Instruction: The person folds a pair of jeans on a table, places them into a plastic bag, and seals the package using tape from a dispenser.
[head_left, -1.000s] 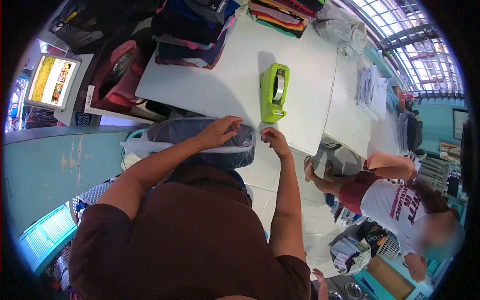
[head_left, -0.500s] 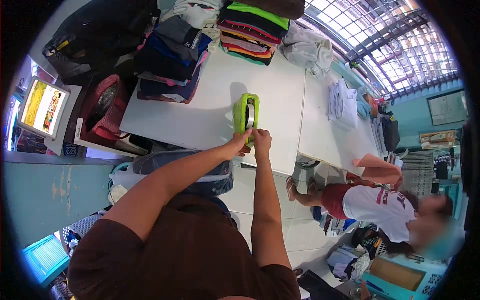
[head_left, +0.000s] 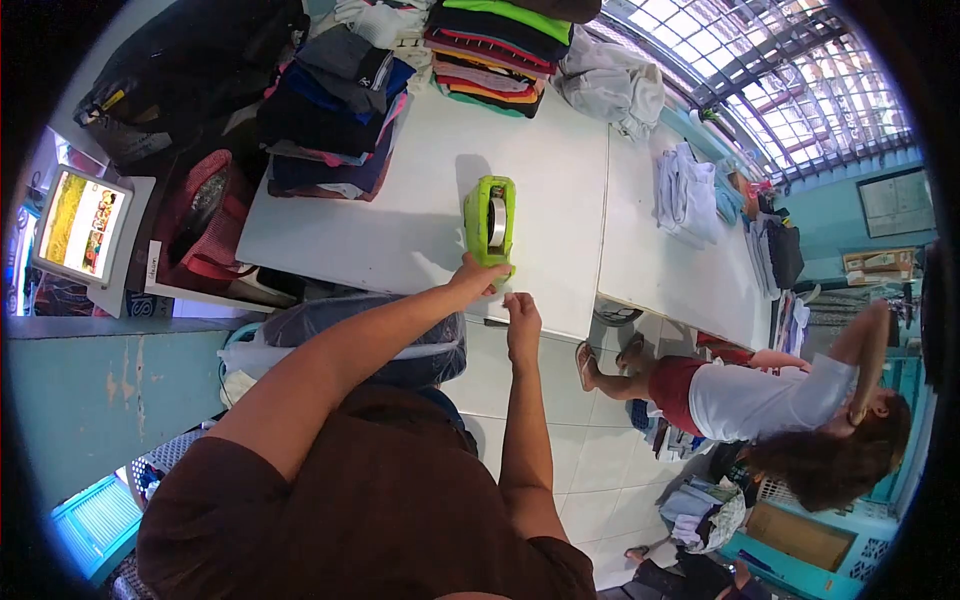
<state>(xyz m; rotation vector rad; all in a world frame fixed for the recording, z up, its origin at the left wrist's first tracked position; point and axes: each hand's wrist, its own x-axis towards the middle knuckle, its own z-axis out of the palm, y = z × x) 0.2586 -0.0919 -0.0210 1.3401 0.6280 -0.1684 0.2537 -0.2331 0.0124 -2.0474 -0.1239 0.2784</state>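
Note:
A lime-green tape dispenser [head_left: 477, 215] holding a roll of tape [head_left: 496, 222] stands on the white table [head_left: 380, 235], close to its front edge. My left hand [head_left: 477, 277] grips the dispenser's near end, fingers closed around it. Just off that end, nearer my body, is my right hand [head_left: 523, 314]. Its fingers are pinched together, apart from the dispenser; whatever they hold is too small to make out.
Folded clothes [head_left: 335, 110] and a taller clothes stack [head_left: 495, 55] lie toward the back. Left are a red bag [head_left: 215, 215] and a lit tablet [head_left: 82, 225]. Another person [head_left: 745, 400] stands right. White folded cloth [head_left: 685, 195] rests on the adjoining table.
My right hand has drawn back toward my body, away from the dispenser, while my left stays on it. The other person has turned and raised an arm to the head.

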